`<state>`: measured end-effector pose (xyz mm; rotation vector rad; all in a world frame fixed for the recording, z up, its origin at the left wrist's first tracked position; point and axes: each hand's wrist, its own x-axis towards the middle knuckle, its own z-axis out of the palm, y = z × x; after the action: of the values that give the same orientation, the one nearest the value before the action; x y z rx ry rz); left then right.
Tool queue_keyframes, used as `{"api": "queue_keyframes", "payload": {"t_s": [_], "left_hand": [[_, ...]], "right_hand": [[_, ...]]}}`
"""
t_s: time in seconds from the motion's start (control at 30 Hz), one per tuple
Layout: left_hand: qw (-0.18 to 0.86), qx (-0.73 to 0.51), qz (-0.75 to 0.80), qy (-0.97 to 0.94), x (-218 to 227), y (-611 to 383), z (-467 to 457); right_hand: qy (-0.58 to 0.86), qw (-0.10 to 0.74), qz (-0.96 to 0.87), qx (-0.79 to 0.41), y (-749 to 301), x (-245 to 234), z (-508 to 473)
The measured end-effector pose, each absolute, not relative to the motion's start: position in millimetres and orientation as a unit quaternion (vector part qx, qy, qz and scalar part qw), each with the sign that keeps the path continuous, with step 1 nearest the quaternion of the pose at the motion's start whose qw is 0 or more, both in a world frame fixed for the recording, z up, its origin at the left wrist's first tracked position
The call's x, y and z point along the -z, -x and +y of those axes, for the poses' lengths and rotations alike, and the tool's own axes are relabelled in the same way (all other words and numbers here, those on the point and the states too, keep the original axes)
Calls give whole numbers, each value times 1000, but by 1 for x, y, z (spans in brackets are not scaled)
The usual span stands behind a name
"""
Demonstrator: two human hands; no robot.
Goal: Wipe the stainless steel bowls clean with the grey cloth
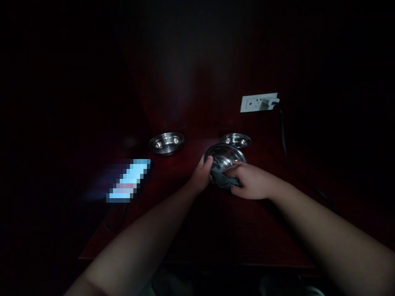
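Tilted toward me over the dark red table, a shiny metal bowl (226,153) is gripped at its left rim by my left hand (202,176), with the thumb over the edge. My right hand (251,181) is closed on a dark grey-green cloth (222,177), which presses against the bowl's inside near the lower rim. Part of the cloth hangs below the rim. Some of the right fingers are hidden. Just behind the held bowl stands a smaller metal bowl (237,140). A stack of metal bowls (167,143) sits farther left.
A lit, blurred-out phone-like screen (129,181) lies at the left with a cable near it. On the back panel is a white wall socket (258,102) with a plug; its black cord (284,139) runs down the right side. The table's front edge (216,263) is near me.
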<state>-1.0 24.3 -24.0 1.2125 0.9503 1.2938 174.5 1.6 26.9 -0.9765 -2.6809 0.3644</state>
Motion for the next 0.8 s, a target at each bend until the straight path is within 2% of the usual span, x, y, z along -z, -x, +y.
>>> {"api": "queue_keyframes", "payload": {"t_s": [0.3,0.8], "left_hand": [[517,-542,381,-542,23,0,23],[523,-531,390,-541,22,1,23]], "right_hand": [[311,118,-936,-117,-176,-28,4],[389,86,-915,-61,-174,-31,-1]]}}
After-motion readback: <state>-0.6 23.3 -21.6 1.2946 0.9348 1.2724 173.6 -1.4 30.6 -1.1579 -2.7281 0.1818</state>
